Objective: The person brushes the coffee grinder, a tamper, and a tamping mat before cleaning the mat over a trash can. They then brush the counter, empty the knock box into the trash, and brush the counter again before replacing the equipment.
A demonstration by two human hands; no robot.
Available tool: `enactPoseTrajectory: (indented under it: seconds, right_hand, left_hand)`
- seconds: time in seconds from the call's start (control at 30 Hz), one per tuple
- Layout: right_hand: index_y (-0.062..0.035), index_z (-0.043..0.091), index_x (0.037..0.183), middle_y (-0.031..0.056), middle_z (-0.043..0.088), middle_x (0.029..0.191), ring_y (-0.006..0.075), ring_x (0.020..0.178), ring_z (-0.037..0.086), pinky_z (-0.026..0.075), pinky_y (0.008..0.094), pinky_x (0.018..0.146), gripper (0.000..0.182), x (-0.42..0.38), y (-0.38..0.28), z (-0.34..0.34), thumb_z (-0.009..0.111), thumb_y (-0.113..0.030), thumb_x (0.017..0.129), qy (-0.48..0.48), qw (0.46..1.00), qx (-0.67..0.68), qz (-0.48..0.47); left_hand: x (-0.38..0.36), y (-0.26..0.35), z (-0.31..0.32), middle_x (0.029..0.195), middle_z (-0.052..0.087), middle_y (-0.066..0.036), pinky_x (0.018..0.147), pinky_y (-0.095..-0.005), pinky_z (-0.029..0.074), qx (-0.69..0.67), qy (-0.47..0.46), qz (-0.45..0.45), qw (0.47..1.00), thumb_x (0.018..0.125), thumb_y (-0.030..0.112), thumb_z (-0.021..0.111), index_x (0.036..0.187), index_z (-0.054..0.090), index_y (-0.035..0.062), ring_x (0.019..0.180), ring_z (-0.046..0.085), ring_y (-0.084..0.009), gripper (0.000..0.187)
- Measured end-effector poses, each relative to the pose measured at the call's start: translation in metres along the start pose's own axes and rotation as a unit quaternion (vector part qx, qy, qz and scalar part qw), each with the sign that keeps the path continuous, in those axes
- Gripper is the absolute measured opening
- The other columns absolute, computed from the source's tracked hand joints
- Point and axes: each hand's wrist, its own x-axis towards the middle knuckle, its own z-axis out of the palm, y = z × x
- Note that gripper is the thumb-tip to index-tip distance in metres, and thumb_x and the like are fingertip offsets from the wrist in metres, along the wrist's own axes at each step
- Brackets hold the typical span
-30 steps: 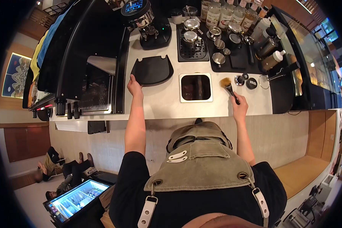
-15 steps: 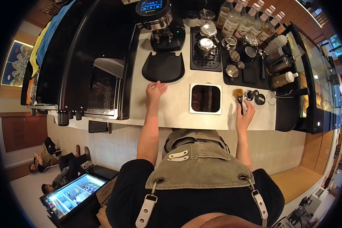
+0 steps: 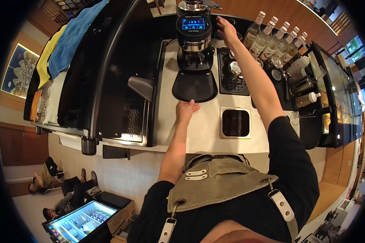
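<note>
My left hand (image 3: pixel 187 108) rests at the front edge of the black grinder tray (image 3: pixel 194 87), fingers stretched out and holding nothing that I can see. The tray lies flat on the pale counter, below the coffee grinder (image 3: pixel 194 34) with its lit blue display. My right hand (image 3: pixel 228 32) is raised at the far side, to the right of the grinder's head, with fingers extended and nothing visible in them. Beneath my right forearm are a black drip tray (image 3: pixel 233 86) and a metal portafilter basket (image 3: pixel 234 68), partly covered. The brush is out of sight.
A square knock box (image 3: pixel 250 123) is set in the counter (image 3: pixel 198 133). Syrup bottles (image 3: pixel 267 38) stand at the back right, squeeze bottles (image 3: pixel 308 100) nearer. A large black espresso machine (image 3: pixel 121 77) fills the left side. People sit at the lower left.
My right hand has left the brush at the right of the counter and swung up and left to beside the grinder. My left hand stays by the tray. The view has shifted.
</note>
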Motion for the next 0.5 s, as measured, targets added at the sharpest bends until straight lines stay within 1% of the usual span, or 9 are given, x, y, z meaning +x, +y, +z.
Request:
enactPoseTrajectory:
  seconds: [0.03, 0.13, 0.2, 0.23, 0.27, 0.37, 0.47, 0.5]
  right_hand:
    - [-0.0116, 0.063, 0.142, -0.0019, 0.064, 0.139, 0.0161, 0.134, 0.049, 0.042, 0.0360, 0.103, 0.041, 0.019, -0.001, 0.013, 0.054, -0.030, 0.106, 0.002, 1.000, 0.016, 0.002]
    - [-0.0088, 0.067, 0.135, 0.0012, 0.067, 0.133, 0.0169, 0.130, 0.054, 0.043, 0.0322, 0.103, 0.038, 0.068, 0.006, 0.036, 0.057, -0.031, 0.105, -0.009, 0.996, 0.076, 0.049]
    - [-0.0038, 0.064, 0.135, 0.0063, 0.068, 0.134, 0.0194, 0.125, 0.060, 0.044, 0.0365, 0.107, 0.043, 0.112, 0.030, 0.026, 0.055, -0.033, 0.105, -0.054, 0.986, 0.132, 0.092]
    - [-0.0012, 0.062, 0.135, 0.0088, 0.068, 0.134, 0.0207, 0.123, 0.063, 0.045, 0.0386, 0.109, 0.045, 0.121, 0.033, 0.025, 0.055, -0.035, 0.106, -0.076, 0.978, 0.159, 0.114]
    - [-0.0015, 0.063, 0.135, 0.0090, 0.068, 0.133, 0.0209, 0.122, 0.063, 0.045, 0.0388, 0.108, 0.045, 0.129, 0.038, 0.024, 0.055, -0.035, 0.106, -0.082, 0.973, 0.169, 0.134]
    - [-0.0022, 0.064, 0.133, 0.0095, 0.069, 0.131, 0.0217, 0.119, 0.064, 0.047, 0.0395, 0.106, 0.044, 0.130, 0.038, 0.027, 0.055, -0.035, 0.105, -0.100, 0.968, 0.163, 0.162]
    - [-0.0030, 0.065, 0.130, 0.0100, 0.070, 0.128, 0.0225, 0.117, 0.065, 0.048, 0.0402, 0.103, 0.043, 0.122, 0.031, 0.027, 0.055, -0.036, 0.105, -0.111, 0.967, 0.151, 0.174]
    - [-0.0032, 0.065, 0.130, 0.0102, 0.070, 0.128, 0.0228, 0.116, 0.065, 0.049, 0.0404, 0.102, 0.043, 0.118, 0.029, 0.028, 0.055, -0.036, 0.105, -0.114, 0.966, 0.149, 0.177]
  left_hand:
    - [-0.001, 0.002, 0.001, 0.099, 0.070, -0.030, 0.079, -0.0399, 0.068, 0.007, 0.007, -0.006, 1.000, 0.103, 0.002, 0.059, 0.108, 0.046, -0.0110, 0.087, 0.076, -0.0341, 0.019]
    - [-0.002, 0.006, 0.002, 0.099, 0.070, -0.030, 0.081, -0.0395, 0.067, -0.005, 0.007, -0.014, 1.000, 0.103, 0.001, 0.058, 0.108, 0.046, -0.0110, 0.087, 0.076, -0.0343, 0.017]
    - [-0.003, 0.012, 0.003, 0.099, 0.070, -0.030, 0.082, -0.0405, 0.068, -0.016, 0.004, -0.027, 1.000, 0.104, 0.000, 0.056, 0.109, 0.046, -0.0106, 0.087, 0.076, -0.0349, 0.016]
    - [-0.003, 0.013, 0.004, 0.098, 0.070, -0.030, 0.081, -0.0409, 0.068, -0.018, 0.007, -0.031, 0.999, 0.104, 0.000, 0.056, 0.109, 0.045, -0.0105, 0.087, 0.076, -0.0349, 0.016]
    - [-0.002, 0.012, 0.005, 0.098, 0.070, -0.029, 0.081, -0.0413, 0.068, -0.021, 0.011, -0.037, 0.999, 0.104, 0.000, 0.055, 0.109, 0.045, -0.0105, 0.087, 0.076, -0.0349, 0.015]
    - [0.002, 0.009, 0.011, 0.096, 0.069, -0.028, 0.080, -0.0419, 0.068, -0.018, 0.038, -0.029, 0.999, 0.104, -0.001, 0.055, 0.110, 0.045, -0.0109, 0.085, 0.076, -0.0342, 0.015]
    - [0.008, 0.009, 0.012, 0.097, 0.069, -0.028, 0.078, -0.0417, 0.068, -0.011, 0.044, -0.014, 0.999, 0.104, -0.002, 0.054, 0.112, 0.045, -0.0108, 0.083, 0.076, -0.0332, 0.015]
    - [0.012, 0.007, 0.011, 0.097, 0.068, -0.028, 0.078, -0.0414, 0.069, -0.022, 0.023, -0.014, 0.999, 0.104, -0.002, 0.054, 0.114, 0.044, -0.0106, 0.082, 0.076, -0.0324, 0.017]
